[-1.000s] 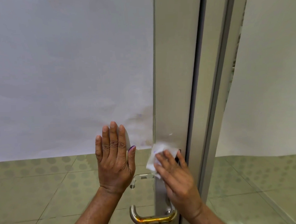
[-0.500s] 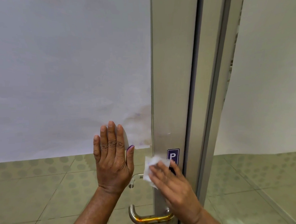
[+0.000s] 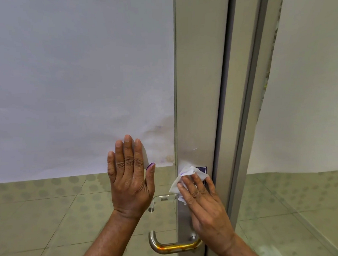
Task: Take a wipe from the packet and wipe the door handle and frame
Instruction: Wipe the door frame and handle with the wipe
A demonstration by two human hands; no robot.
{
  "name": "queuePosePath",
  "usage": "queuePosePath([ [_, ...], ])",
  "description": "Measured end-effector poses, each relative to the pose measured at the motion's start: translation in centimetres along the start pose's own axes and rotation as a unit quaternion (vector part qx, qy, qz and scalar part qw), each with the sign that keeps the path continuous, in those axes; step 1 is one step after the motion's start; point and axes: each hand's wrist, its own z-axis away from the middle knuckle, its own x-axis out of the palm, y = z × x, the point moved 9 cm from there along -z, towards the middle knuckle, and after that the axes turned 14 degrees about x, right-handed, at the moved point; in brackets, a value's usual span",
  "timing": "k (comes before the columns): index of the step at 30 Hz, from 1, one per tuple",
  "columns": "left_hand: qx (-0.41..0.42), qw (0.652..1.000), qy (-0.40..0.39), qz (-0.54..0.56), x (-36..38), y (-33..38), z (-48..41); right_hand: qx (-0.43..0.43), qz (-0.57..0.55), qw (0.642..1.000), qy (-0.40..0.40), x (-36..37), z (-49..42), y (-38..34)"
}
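A glass door with a grey metal door frame (image 3: 197, 88) fills the view. My right hand (image 3: 205, 205) presses a crumpled white wipe (image 3: 185, 178) flat against the frame, partly covering a small dark blue sticker (image 3: 203, 169). The metal lever door handle (image 3: 172, 246), brass-toned along its bar, sticks out to the left just below that hand. My left hand (image 3: 129, 179) lies flat on the glass with fingers together, holding nothing. The wipe packet is not in view.
White paper (image 3: 76, 83) covers the upper glass of the door, stained near the frame. A second paper-covered glass panel (image 3: 305, 104) stands to the right. Tiled floor (image 3: 43, 218) shows through the lower glass.
My right hand slid the wipe down the frame, uncovering the blue sticker, then back up over part of it. My left hand stayed flat on the glass.
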Motion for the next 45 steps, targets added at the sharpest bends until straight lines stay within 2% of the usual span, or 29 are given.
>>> queuePosePath([
  [5,0.002,1.0,-0.004,-0.003,0.0,0.0,0.0,-0.039,0.012,0.999,-0.022,0.6,2.4,0.0],
  [12,0.001,1.0,-0.002,0.0,0.0,0.0,-0.1,0.035,-0.045,0.998,0.036,-1.1,0.3,0.1],
  [19,0.003,1.0,-0.001,0.006,-0.1,0.1,-0.1,0.043,-0.013,0.999,0.009,-0.3,0.3,-0.5],
  [24,0.003,1.0,0.001,0.003,-0.1,0.1,-0.1,-0.063,0.053,0.995,-0.05,0.8,2.1,-0.6],
  [26,0.003,1.0,-0.002,0.002,0.0,0.1,0.0,-0.077,0.071,0.992,-0.069,0.4,1.5,-0.2],
  [31,0.003,1.0,-0.004,0.002,0.1,0.0,0.1,-0.004,0.033,0.999,-0.008,-1.3,-3.1,-0.6],
  [33,0.002,1.0,-0.005,0.002,0.1,0.0,0.1,0.0,0.032,0.999,-0.006,-1.1,-3.0,-1.0],
  [38,0.002,1.0,-0.008,0.003,0.1,0.0,0.1,-0.055,0.131,0.982,-0.125,1.8,1.7,-0.4],
  [41,0.003,1.0,-0.011,0.002,0.2,0.0,0.1,-0.008,0.132,0.984,-0.119,1.2,0.9,0.0],
  [45,0.002,1.0,-0.008,0.002,0.3,0.0,0.2,0.116,0.054,0.992,-0.004,-1.0,-3.8,-0.6],
])
